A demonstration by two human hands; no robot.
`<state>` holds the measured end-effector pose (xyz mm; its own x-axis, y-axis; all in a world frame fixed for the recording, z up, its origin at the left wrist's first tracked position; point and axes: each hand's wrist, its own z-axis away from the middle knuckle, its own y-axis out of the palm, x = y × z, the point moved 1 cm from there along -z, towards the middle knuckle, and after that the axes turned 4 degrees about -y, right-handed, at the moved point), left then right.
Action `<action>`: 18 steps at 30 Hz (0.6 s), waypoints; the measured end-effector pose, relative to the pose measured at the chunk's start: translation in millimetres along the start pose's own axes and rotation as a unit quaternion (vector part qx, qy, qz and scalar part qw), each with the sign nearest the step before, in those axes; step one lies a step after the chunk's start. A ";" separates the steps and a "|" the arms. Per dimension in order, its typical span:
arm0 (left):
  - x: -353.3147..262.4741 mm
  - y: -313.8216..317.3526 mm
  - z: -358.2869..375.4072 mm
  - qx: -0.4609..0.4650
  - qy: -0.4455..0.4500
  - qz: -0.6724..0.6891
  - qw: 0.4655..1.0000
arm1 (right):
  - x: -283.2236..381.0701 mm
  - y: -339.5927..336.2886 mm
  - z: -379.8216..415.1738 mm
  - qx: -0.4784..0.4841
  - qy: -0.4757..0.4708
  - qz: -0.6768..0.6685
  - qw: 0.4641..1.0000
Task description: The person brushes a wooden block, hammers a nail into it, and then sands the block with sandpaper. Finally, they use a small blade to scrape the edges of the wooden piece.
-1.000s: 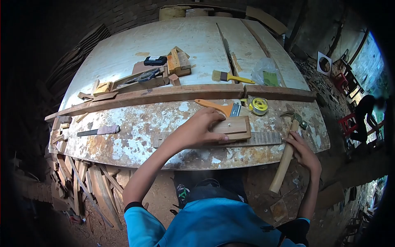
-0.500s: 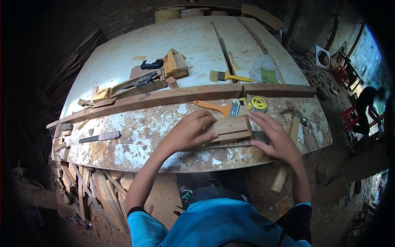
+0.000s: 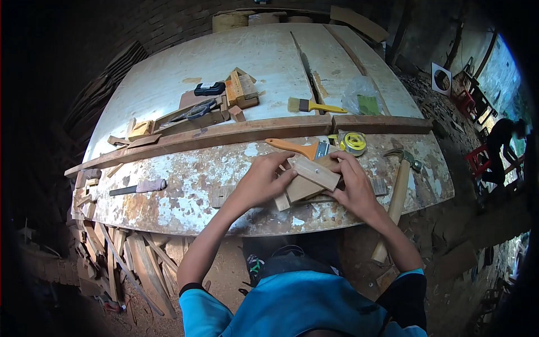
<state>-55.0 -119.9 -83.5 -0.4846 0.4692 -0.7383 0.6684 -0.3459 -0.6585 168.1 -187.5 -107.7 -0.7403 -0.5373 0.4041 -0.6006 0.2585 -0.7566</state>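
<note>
Both hands meet over a small wooden box-like piece [image 3: 305,188], tilted at an angle above the bench edge. A pale wooden strip [image 3: 317,172] with a small metal pin lies across its top. My left hand [image 3: 264,178] is closed on the left end of the strip, thumb on top. My right hand [image 3: 356,186] grips the right end, fingers curled round its far side and thumb at the near edge. Beneath them a flat grey slat [image 3: 222,196] lies on the bench, partly hidden. Behind the piece lies an orange-handled paintbrush [image 3: 303,148], its bristles partly covered.
A tape measure [image 3: 352,142] and a claw hammer [image 3: 400,188] are to the right. A long wooden beam [image 3: 224,137] crosses the bench. Beyond it lie a yellow-handled brush [image 3: 317,106], scissors [image 3: 193,110] and wood blocks [image 3: 241,90]. A cloth-wrapped blade [image 3: 137,187] lies left. Another person [image 3: 502,149] is far right.
The wooden piece has turned clockwise, its right end swinging toward me. My right hand has moved in from beside it and closed on the strip. More of the slat underneath shows.
</note>
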 end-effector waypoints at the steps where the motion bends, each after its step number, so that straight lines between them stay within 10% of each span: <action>1: -2.1 -2.2 -0.1 0.015 -0.021 0.010 1.000 | 1.4 -0.4 -0.6 -0.009 -0.003 0.024 1.000; 5: -4.3 7.0 6.6 0.052 -0.042 0.060 0.996 | 3.1 1.5 -4.8 0.032 0.150 -0.121 0.981; 13: 5.4 21.9 0.4 0.044 -0.076 0.271 0.959 | -13.1 -3.6 -3.7 0.075 0.099 -0.342 0.932; 18: 20.1 55.1 3.4 -0.034 -0.094 0.426 0.899 | -11.4 -2.5 -3.4 0.041 0.102 -0.235 0.966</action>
<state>-29.9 -132.3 -135.2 0.1381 -0.0905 -0.9863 0.8717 -0.4617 0.1644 177.0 -179.2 -108.7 -0.4409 -0.4090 0.7989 -0.8649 -0.0442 -0.5000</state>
